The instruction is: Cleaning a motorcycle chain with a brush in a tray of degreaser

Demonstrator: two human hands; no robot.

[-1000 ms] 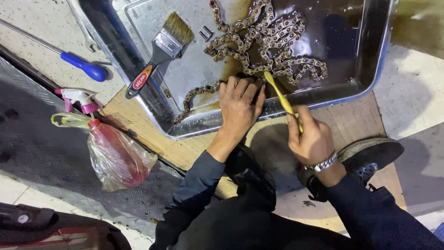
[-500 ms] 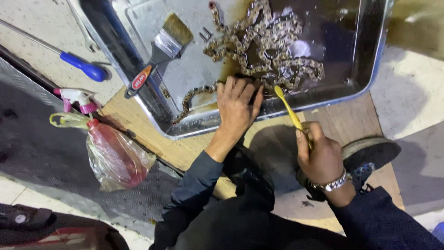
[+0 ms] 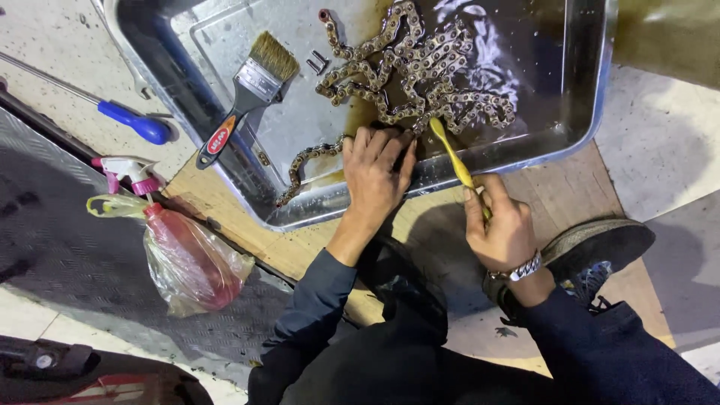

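Yellow toothbrush against oily chain

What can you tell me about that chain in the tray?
The chain is a long metal roller chain, brownish and greasy, heaped in loose tangled loops in a steel tray with dark oily liquid. One end trails out toward the tray's near left corner. The left hand presses down on a stretch of it, and the yellow brush held by the right hand touches it beside those fingers.
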